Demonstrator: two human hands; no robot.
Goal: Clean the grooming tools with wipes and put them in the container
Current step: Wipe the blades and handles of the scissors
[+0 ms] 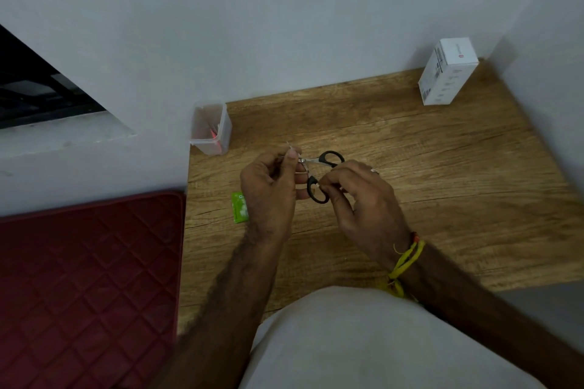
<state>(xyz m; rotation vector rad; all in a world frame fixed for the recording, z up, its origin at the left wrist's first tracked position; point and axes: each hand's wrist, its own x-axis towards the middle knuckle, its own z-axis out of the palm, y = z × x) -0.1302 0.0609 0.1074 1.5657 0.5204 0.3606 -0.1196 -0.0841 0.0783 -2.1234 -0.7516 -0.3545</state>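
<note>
1. Left hand (268,186) pinches scissors (319,175) at the blade end; right hand (357,196) grips one black handle loop.
2. Scissors held above wooden table (442,167).
3. Clear container (211,128) at table's far-left corner.

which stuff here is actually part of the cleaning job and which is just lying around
Part of the job:
- scissors, black-handled, held by the left hand at the blades and the right hand at a handle
- clear container by the wall, something red inside
- green packet, probably the wipes

Just lying about:
- white box in the corner
- red quilted mat
</note>
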